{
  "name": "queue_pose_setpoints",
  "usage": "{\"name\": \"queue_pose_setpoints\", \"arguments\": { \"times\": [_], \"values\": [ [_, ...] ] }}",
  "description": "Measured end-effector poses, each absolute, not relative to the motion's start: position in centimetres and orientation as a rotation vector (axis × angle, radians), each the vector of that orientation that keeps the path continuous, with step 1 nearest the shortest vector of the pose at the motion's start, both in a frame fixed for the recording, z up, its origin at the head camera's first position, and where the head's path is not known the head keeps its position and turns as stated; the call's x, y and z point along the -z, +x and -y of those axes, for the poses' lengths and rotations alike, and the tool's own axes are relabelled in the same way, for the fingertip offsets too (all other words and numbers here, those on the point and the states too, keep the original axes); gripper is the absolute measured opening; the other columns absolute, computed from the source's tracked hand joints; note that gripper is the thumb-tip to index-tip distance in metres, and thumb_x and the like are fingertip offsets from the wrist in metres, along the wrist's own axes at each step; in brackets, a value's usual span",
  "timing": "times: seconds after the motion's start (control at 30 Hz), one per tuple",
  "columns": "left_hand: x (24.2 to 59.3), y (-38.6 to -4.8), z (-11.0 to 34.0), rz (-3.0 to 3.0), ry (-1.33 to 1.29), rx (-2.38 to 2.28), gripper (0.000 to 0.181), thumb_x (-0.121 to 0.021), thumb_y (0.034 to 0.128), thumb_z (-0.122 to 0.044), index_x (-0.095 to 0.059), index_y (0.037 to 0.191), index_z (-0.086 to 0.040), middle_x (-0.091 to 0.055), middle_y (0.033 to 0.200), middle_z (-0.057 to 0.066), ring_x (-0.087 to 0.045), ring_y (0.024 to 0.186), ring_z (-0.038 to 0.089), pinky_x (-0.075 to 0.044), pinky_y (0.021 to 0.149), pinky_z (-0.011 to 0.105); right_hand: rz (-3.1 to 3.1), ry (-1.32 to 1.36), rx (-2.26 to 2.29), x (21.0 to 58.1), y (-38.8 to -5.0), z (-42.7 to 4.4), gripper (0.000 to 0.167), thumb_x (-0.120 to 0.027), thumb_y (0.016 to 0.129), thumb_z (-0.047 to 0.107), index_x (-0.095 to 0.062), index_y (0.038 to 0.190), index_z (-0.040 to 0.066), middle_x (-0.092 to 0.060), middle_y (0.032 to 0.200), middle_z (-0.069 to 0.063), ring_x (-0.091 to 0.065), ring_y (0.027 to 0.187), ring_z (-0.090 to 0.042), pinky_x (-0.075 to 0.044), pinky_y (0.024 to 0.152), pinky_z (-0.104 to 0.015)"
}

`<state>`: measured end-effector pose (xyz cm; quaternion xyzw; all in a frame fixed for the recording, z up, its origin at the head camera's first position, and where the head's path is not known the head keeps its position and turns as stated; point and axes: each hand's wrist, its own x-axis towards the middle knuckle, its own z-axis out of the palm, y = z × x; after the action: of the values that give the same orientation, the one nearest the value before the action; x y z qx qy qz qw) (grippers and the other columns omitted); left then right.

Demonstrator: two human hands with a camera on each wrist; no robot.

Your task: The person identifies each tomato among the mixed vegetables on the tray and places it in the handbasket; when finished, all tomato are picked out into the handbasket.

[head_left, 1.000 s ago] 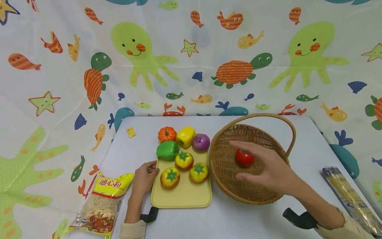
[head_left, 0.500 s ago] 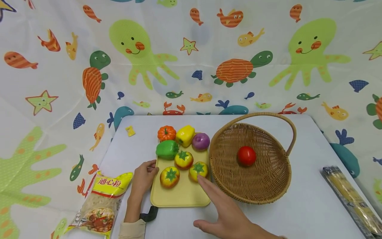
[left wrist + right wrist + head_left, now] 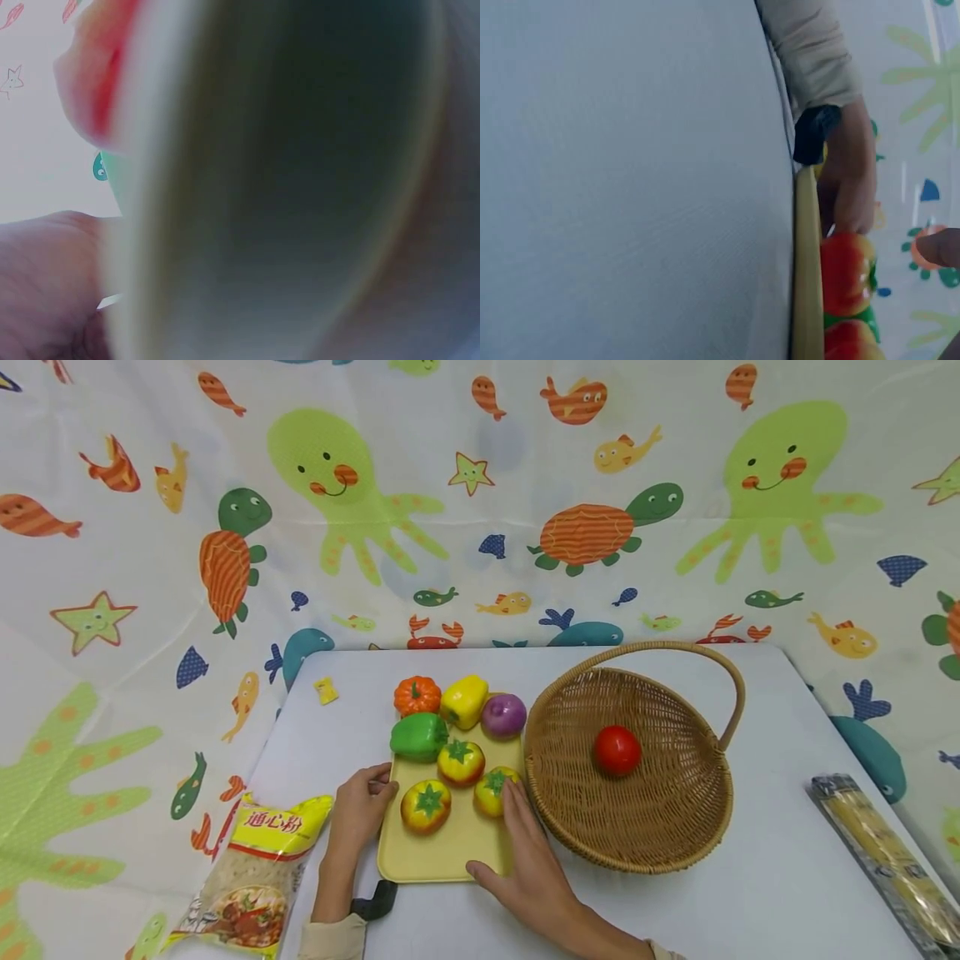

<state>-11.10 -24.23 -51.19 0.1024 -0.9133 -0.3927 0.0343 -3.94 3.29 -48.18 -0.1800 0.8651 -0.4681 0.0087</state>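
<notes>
L hand [image 3: 362, 807] pinches L rim of tray [image 3: 423, 864]; R hand [image 3: 534, 878] fingers straight, thumb spread, by R-most yellow-red toy tomato [image 3: 487, 797] on tray. Macaroni bag [image 3: 251, 878], L: "通心粉".

- Wall: white printed sheet [image 3: 498, 508] behind the counter [image 3: 776, 827] and along both its sides, faint horizontal crease visible.
- Print: green octopuses [image 3: 326, 456], orange-shelled turtles [image 3: 588, 533], starfish [image 3: 471, 472], small fish [image 3: 626, 452].
- Counter: white top, straight far edge.
- Light: soft, even in the head view; bluish, dimmer in the right wrist view.
</notes>
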Motion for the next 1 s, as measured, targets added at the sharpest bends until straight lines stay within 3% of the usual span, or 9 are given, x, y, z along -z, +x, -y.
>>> {"name": "queue_pose_setpoints", "arguments": {
  "times": [0.27,0.57,1.0],
  "values": [
    [51.3,-11.1,24.2,2.802,0.304,1.210,0.038,-0.067,0.0935,-0.013,-0.064,0.130,-0.002,-0.066,0.106,0.009,-0.064,0.094,0.022,-0.051,0.081,0.040,-2.704,-0.495,1.517,49.4,-5.5,-2.1,0.110,-0.079,0.084,0.038,-0.005,0.158,0.005,0.002,0.164,-0.006,-0.001,0.149,-0.025,-0.015,0.114,-0.050],
    [51.2,-11.1,24.2,2.807,0.310,1.199,0.038,-0.067,0.0934,-0.013,-0.064,0.130,-0.002,-0.066,0.106,0.009,-0.064,0.095,0.023,-0.051,0.081,0.041,-2.665,-0.364,1.596,50.0,-7.1,-1.2,0.111,-0.079,0.085,0.031,0.000,0.158,0.005,0.008,0.164,-0.009,0.002,0.148,-0.022,-0.010,0.115,-0.045],
    [51.1,-11.1,24.2,2.810,0.303,1.194,0.039,-0.067,0.0933,-0.012,-0.063,0.130,-0.001,-0.066,0.105,0.009,-0.063,0.094,0.023,-0.051,0.080,0.042,-2.616,-0.247,1.759,51.3,-8.5,-1.0,0.100,-0.078,0.087,0.019,-0.010,0.158,0.002,-0.006,0.163,-0.014,-0.007,0.148,-0.022,-0.010,0.116,-0.044]
  ]
}}
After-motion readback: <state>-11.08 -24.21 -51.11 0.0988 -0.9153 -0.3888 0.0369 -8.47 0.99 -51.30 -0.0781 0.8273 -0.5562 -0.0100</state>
